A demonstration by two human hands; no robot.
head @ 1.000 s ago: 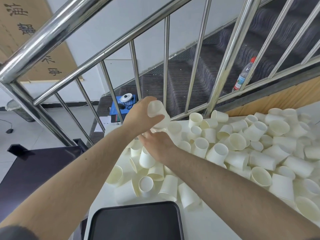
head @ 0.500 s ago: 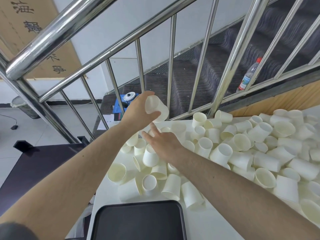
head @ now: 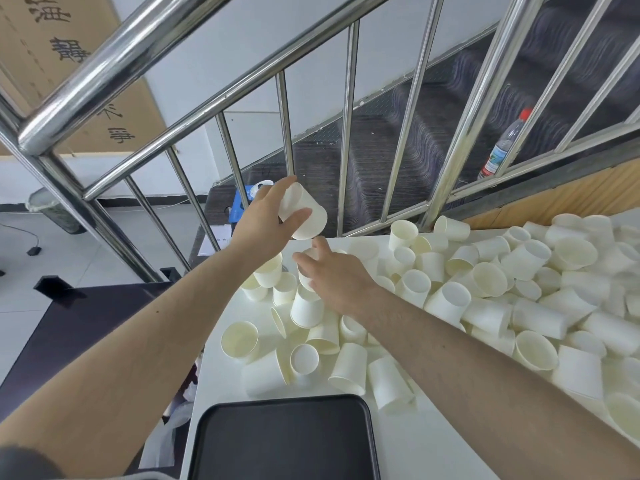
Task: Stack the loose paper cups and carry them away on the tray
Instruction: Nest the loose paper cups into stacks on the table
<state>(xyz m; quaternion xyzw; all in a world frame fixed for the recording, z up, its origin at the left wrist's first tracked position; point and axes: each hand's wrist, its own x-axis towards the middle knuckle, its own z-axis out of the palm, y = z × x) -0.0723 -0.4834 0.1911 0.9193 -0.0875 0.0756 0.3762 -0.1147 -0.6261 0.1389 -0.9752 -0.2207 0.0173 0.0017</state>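
Note:
Several loose white paper cups [head: 450, 299] lie scattered over the white table [head: 426, 445], most on their sides. My left hand [head: 265, 223] holds one white cup [head: 306, 214] up above the table's far left corner, fingers and thumb curled round it. Just below it my right hand [head: 334, 275] grips another cup [head: 306, 268] from the pile; only part of that cup shows under the fingers. An empty black tray [head: 287, 441] lies at the near edge of the table.
A steel stair railing [head: 346, 126] rises right behind the table. Past it are dark steps with a plastic water bottle [head: 502, 147]. A dark table [head: 69, 327] stands at the left, and a grey bin [head: 52, 209] sits on the floor.
My left hand has lifted its cup a little higher. My right hand has closed on a cup in the pile and raised it toward the left hand's cup.

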